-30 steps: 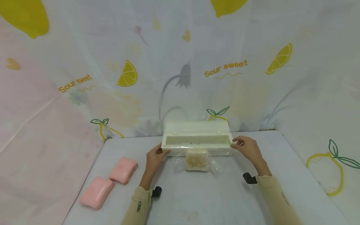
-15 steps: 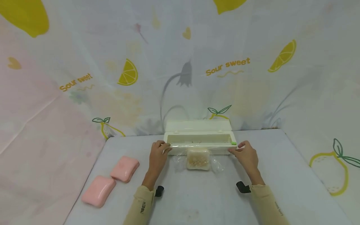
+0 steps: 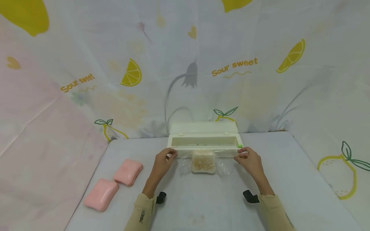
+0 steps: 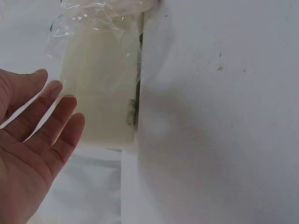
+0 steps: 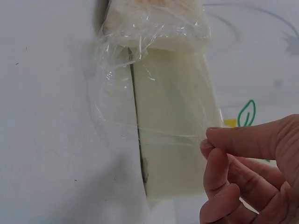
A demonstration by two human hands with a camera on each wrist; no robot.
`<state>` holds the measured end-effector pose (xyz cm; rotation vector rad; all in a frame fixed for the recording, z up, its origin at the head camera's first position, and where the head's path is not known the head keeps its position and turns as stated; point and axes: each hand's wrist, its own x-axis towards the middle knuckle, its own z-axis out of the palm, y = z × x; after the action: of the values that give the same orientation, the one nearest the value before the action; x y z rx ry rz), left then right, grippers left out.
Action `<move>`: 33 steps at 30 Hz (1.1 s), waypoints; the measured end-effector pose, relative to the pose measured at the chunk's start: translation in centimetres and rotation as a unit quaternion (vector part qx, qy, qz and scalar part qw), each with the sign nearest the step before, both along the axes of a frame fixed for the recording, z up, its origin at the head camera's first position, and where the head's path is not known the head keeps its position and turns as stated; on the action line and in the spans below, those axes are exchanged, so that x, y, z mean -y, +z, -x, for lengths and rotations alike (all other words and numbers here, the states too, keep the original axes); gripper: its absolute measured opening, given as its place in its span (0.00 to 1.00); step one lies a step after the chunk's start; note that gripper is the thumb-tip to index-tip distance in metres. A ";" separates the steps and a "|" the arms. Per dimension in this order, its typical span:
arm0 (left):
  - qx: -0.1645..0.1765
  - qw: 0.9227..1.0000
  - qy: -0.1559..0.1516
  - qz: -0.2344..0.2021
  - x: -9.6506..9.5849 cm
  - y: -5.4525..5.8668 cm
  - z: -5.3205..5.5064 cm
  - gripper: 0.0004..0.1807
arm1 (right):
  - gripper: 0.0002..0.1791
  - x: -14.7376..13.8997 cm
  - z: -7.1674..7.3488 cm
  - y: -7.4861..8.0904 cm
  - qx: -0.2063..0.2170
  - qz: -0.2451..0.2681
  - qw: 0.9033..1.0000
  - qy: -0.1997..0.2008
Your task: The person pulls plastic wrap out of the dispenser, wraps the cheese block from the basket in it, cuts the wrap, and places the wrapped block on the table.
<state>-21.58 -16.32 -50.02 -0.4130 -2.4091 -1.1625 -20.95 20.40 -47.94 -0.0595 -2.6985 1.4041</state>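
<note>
A long white cling film dispenser stands at the back of the table with its lid raised; a small green slider sits at the right of its cutting edge. Clear cling film hangs along its front and over a pale, rounded block with a mottled brownish top. At the dispenser's front left corner, my left hand pinches the film's edge between thumb and fingers. My right hand pinches the film at the right corner; the right wrist view shows thumb and forefinger meeting on its edge.
Two pink rounded blocks lie at the left of the white-covered table, nearly touching at a corner. A lemon-printed cloth hangs close behind the dispenser. Black wrist mounts stick out inward from both sleeves.
My right hand has left the green slider and come down to the film's right edge. My left hand has shifted from the dispenser's left end onto the film. Block and dispenser stay put.
</note>
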 end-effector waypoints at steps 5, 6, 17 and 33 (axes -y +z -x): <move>0.063 0.996 -0.048 -0.036 0.1 0.0 -0.4 0.07 | 0.12 0.0 -0.7 0.6 -0.025 -0.028 0.998 0.043; 0.074 0.995 -0.057 -0.042 0.1 0.0 -0.5 0.07 | 0.10 0.0 -0.8 0.7 -0.029 -0.031 0.998 0.051; 0.135 0.965 -0.218 -0.053 -0.1 -0.6 -1.2 0.09 | 0.05 0.3 -1.9 0.7 -0.053 -0.050 0.968 0.239; 0.164 0.959 -0.228 -0.021 -2.2 -1.2 -1.7 0.38 | 0.17 2.6 -2.2 -1.4 -0.078 -0.055 0.952 0.292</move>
<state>-19.92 -14.08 -51.21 -0.8568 -2.6438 -1.5815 -18.80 17.83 -49.31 0.8839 -2.7647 1.2893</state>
